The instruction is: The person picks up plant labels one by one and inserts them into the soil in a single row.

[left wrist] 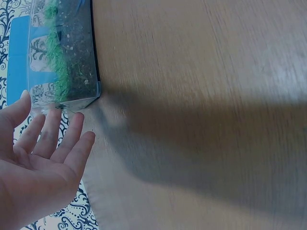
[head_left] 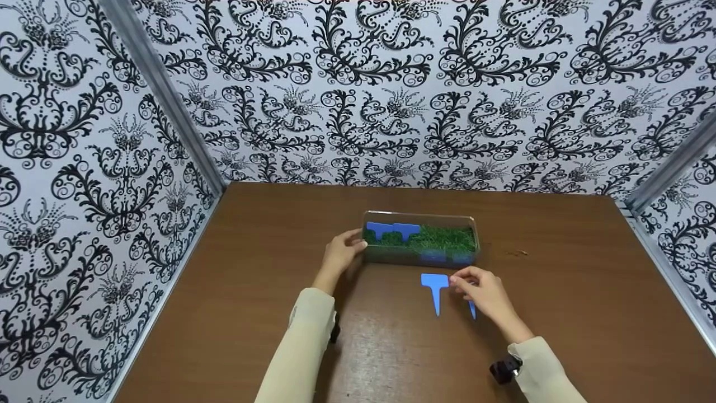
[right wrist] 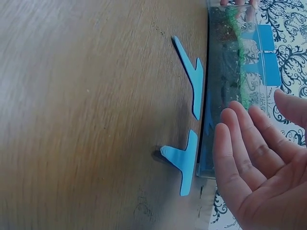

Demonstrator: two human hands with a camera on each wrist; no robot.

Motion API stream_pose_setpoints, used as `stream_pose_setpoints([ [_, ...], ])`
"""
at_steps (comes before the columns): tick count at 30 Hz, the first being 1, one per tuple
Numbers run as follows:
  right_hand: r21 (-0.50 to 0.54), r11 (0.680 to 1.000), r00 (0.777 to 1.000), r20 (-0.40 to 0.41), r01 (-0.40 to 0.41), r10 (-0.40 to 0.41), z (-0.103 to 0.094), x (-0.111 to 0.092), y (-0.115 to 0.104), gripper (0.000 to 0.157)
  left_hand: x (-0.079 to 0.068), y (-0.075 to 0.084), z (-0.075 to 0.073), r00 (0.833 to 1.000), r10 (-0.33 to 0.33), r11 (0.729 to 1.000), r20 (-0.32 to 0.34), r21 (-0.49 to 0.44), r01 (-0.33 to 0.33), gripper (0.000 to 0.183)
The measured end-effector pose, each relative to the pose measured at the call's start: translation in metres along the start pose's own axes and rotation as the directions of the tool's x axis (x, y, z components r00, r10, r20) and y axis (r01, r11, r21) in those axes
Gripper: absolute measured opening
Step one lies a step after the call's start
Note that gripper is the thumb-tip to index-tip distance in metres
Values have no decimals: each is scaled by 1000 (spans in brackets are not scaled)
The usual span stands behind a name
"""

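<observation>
A clear rectangular container (head_left: 391,256) holds soil and green grass. Two blue T-shaped plant labels (head_left: 405,230) stand at its left part. Beside its left end is my left hand (head_left: 339,254), fingertips right at the end wall; the left wrist view shows those fingers (left wrist: 74,122) extended and apart. In front of the container, my right hand (head_left: 481,288) hovers over the table, fingertips near the corner of a loose blue label (head_left: 435,281). A second loose label (right wrist: 184,160) lies partly under that hand. The right wrist view shows its fingers nearly straight, nothing between them.
The brown wooden table (head_left: 251,291) runs back to a patterned wall (head_left: 391,112), with another at the left side. Small brown bits (head_left: 521,253) lie right of the container. Dark straps with a small device (head_left: 505,369) sit at the wrists.
</observation>
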State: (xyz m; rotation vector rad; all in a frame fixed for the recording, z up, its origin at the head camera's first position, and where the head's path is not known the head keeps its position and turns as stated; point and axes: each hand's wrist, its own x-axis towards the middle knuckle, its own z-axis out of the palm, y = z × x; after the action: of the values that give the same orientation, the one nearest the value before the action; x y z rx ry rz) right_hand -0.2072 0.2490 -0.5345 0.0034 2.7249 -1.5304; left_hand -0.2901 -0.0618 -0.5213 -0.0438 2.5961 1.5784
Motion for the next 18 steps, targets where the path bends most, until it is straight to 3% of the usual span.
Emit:
stream_pose_setpoints([
  [18, -39, 999, 998, 48, -27, 29, 0, -2, 1, 21, 2, -3, 2, 1000, 13, 1000, -1, -16, -13, 44],
])
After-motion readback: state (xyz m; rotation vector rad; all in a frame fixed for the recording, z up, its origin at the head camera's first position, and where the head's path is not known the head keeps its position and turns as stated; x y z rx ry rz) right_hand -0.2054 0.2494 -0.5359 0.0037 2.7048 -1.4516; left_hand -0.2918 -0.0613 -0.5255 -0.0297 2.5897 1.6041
